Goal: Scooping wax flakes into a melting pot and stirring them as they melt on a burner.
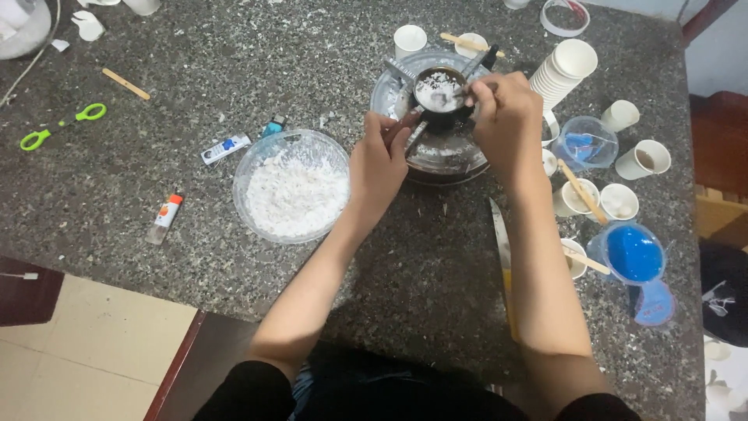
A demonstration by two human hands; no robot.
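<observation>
A small dark pot (440, 95) with white flakes in it rests on metal supports over a larger round metal pan (436, 152) on the dark granite counter. My left hand (379, 160) grips the pot's handle at its left side. My right hand (506, 117) is closed over the pot's right rim, holding a thin stirring tool that is mostly hidden by the fingers. To the left stands a clear plastic bowl (291, 185) filled with white flakes, untouched by either hand.
A long knife (502, 257) lies by my right forearm. Paper cups (565, 66), a blue-filled cup (635, 253), wooden sticks (583, 191) crowd the right. Small tubes (226, 148), a lighter (165, 218) and green scissors (62, 125) lie left. The counter edge (195, 300) is near.
</observation>
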